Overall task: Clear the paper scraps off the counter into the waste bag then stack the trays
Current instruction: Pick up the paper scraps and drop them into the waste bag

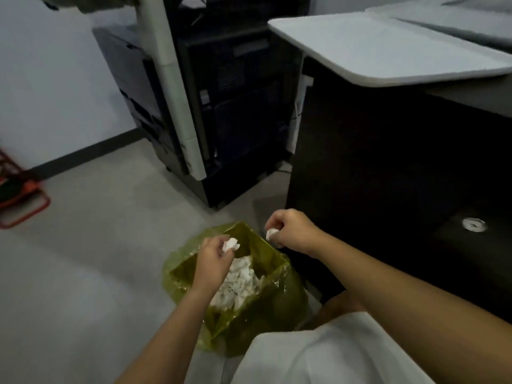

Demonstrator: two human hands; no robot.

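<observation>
Head view, looking down at a grey floor. The left hand [213, 252] pinches a crumpled white paper scrap [231, 244] in curled fingers directly above the open mouth of a translucent yellow-green plastic waste bag [273, 306], which already holds a heap of white paper scraps [239, 286]. The right hand [291, 230], also curled, grips a second small white paper wad [272, 234] just beyond the bag's far rim. A pale grey rectangular tray [388, 51] lies on the dark counter [388, 162] at upper right, beside a dark office printer [221, 106].
</observation>
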